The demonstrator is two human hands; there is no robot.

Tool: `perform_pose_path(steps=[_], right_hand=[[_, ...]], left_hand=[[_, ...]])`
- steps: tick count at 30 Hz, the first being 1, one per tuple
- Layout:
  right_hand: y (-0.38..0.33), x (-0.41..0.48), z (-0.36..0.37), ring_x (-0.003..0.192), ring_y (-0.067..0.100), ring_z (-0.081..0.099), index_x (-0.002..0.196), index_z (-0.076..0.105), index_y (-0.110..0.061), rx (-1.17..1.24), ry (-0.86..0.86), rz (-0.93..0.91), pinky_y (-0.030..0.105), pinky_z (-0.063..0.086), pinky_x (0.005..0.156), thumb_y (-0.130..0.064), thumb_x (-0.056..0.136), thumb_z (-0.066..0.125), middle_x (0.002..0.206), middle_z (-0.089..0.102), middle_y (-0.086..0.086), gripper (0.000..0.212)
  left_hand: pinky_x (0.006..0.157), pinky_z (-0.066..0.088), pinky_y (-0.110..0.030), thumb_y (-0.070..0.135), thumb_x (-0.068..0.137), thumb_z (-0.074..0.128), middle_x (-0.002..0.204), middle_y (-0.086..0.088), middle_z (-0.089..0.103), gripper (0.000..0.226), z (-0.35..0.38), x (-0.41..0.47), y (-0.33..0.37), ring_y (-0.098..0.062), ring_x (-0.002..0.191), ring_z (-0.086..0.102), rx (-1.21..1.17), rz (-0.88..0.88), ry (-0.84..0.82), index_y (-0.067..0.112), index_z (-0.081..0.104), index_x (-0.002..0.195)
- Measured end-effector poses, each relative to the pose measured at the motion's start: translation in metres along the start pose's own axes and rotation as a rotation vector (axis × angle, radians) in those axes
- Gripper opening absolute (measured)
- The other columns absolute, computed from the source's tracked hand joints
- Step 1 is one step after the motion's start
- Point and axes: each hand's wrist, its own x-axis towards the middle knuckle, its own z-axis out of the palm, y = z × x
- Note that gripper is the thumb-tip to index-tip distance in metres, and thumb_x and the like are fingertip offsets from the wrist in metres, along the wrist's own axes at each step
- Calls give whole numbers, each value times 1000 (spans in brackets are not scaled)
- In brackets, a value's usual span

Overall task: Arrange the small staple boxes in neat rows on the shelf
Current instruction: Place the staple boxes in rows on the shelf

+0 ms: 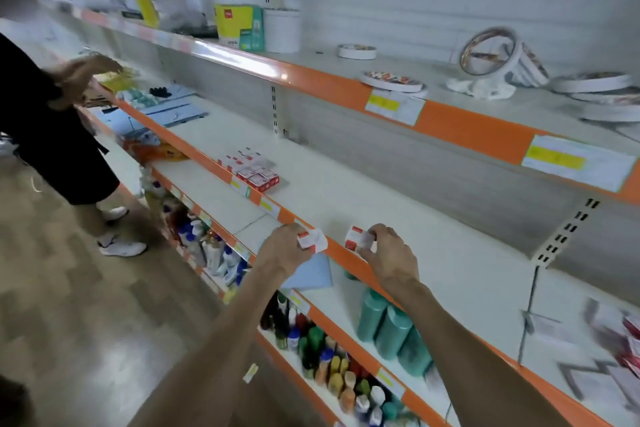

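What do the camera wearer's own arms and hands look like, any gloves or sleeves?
Both are bare. The left hand and right hand wear no gloves, and no ring shows, though the picture is slightly soft. The left forearm and right forearm carry no sleeve, watch or band as far as the frame shows.

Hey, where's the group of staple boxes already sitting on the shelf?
Head view: the group of staple boxes sits at the front edge of the middle shelf, up-left of the left hand and right hand.
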Motion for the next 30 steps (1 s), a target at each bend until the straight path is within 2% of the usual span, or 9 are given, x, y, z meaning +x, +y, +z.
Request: perform_pose_path(steps=[4, 7, 11, 16, 22, 26, 30], right_hand=[[-30, 57, 33, 107, 29, 58, 120, 50, -22, 38, -8, -7, 36, 46, 86, -36, 92, 58, 125, 55, -1, 32], [-54, 102, 55, 107, 28, 58, 120, 50, -21, 80, -30, -7, 37, 47, 87, -36, 92, 58, 125, 55, 0, 33], [-82, 156, 78, 105, 29, 58, 123, 49, -21, 113, -54, -13, 38, 48, 86, -37, 93, 58, 126, 54, 0, 35], [-103, 195, 99, 104, 28, 59, 122, 49, -21, 71, -91, -32, 36, 47, 83, -35, 92, 58, 126, 55, 0, 34], [-118, 236, 110, 103, 28, 60, 122, 49, -21, 58, -71, 9, 38, 50, 83, -34, 92, 61, 124, 56, 1, 35], [-140, 258, 121, 102, 28, 61, 120, 50, -22, 46, -57, 18, 39, 50, 84, -34, 91, 61, 123, 57, 0, 34], [-166, 284, 133, 105, 27, 60, 120, 51, -23, 30, -27, 40, 38, 49, 86, -35, 91, 62, 124, 57, -1, 33]], left_hand=[[73, 46, -27, 33, 83, 66, 111, -2, 67, 37, -19, 52, -31, -23, 96, 64, 18, 1, 33, 19, 64, 118], [75, 51, -32, 34, 82, 67, 107, -4, 68, 41, -35, 93, -54, -25, 91, 64, 40, -16, 29, 17, 62, 119], [69, 42, -25, 27, 81, 69, 106, -6, 66, 41, -56, 147, -80, -23, 90, 62, 55, -14, 58, 13, 62, 119], [66, 40, -28, 25, 82, 67, 102, -8, 65, 33, -67, 196, -102, -27, 91, 61, 78, -27, 46, 8, 62, 110], [82, 52, -38, 22, 84, 65, 120, -10, 61, 52, -74, 239, -111, -27, 97, 61, 39, 43, 35, 16, 49, 133], [79, 52, -37, 21, 84, 65, 124, -10, 60, 50, -85, 269, -128, -25, 92, 62, 48, 70, 20, 16, 51, 132], [84, 50, -36, 23, 84, 68, 122, -8, 60, 48, -97, 306, -154, -26, 104, 60, 45, 95, 16, 11, 55, 129]])
